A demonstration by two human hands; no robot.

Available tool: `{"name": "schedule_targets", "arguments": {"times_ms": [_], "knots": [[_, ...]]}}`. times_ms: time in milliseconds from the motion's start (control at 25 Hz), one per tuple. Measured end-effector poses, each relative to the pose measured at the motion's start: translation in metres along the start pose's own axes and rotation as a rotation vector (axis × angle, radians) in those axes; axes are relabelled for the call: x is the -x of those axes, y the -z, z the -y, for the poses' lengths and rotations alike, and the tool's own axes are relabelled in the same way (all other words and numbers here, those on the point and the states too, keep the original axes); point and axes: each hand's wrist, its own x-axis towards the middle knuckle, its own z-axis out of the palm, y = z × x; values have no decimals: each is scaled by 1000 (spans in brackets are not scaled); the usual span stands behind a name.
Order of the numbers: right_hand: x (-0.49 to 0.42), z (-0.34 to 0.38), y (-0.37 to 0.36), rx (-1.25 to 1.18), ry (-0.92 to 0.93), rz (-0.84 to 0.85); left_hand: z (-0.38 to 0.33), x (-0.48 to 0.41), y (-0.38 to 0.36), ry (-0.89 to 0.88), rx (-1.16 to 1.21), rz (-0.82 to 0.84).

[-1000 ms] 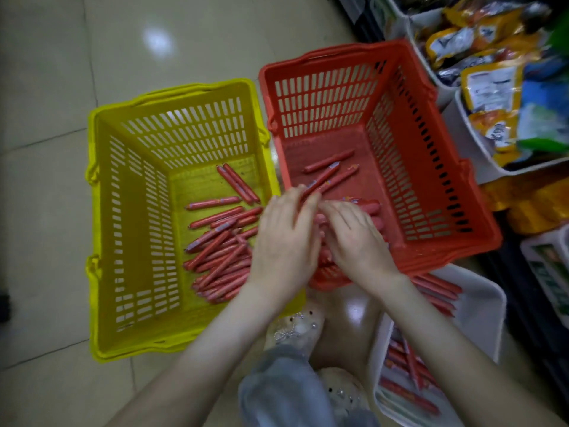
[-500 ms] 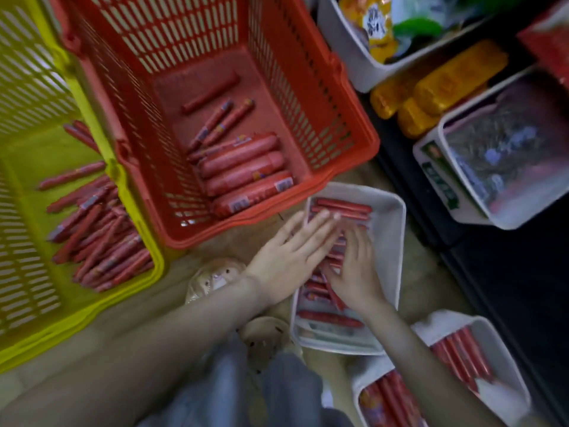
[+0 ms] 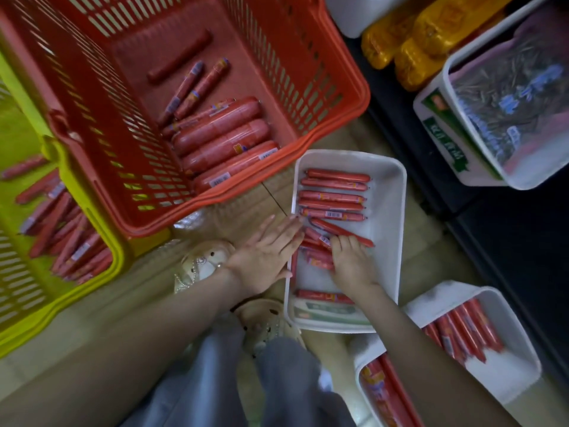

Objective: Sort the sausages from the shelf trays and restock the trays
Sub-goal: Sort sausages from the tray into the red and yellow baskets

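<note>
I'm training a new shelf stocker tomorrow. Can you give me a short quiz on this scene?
1. True or false: the thick sausages lie in the red basket.
2. Which hand curls its fingers on thin sausages in the white tray? A) left B) right C) neither
3. Fill in: the basket beside the red one, holding thin sausages, is ___.
Key: 1 true. 2 B, the right hand; the left hand lies flat at the tray's rim. 3 yellow, the yellow basket.
</note>
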Motion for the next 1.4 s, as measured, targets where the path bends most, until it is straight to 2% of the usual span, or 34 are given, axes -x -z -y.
{"name": "schedule_targets", "arguments": {"times_ms": [120, 200, 320, 400, 480, 520, 680, 760, 880, 1080, 1200, 1400], "knots": [[-13, -1, 6, -108, -106, 170, -3, 2, 12, 69, 171, -8], [-9, -2, 15, -300, -249, 208, -6, 2, 26, 144, 428, 21], [10, -2, 60, -788, -547, 91, -5, -4, 55, 314, 887, 229], [28, 2, 110, -1182, -644, 58, -6, -14, 87, 446, 1219, 294], [50, 13, 174, -1564, -596, 32, -7, -19, 140, 552, 1489, 239], [60, 19, 205, -1698, -510, 17, -8, -19, 169, 565, 1590, 213], [111, 55, 333, -1908, -106, -17, -27, -2, 287, 416, 1880, 176], [139, 76, 386, -1946, -3, -75, -46, 14, 339, 336, 1902, 73], [185, 109, 437, -1938, 136, -147, -77, 57, 404, 345, 1825, -138], [252, 159, 458, -1851, 267, -141, -112, 142, 442, 315, 1766, -299], [278, 186, 456, -1833, 313, -99, -120, 185, 448, 359, 1709, -370], [299, 220, 456, -1833, 427, 119, -118, 240, 454, 417, 1661, -427]]}}
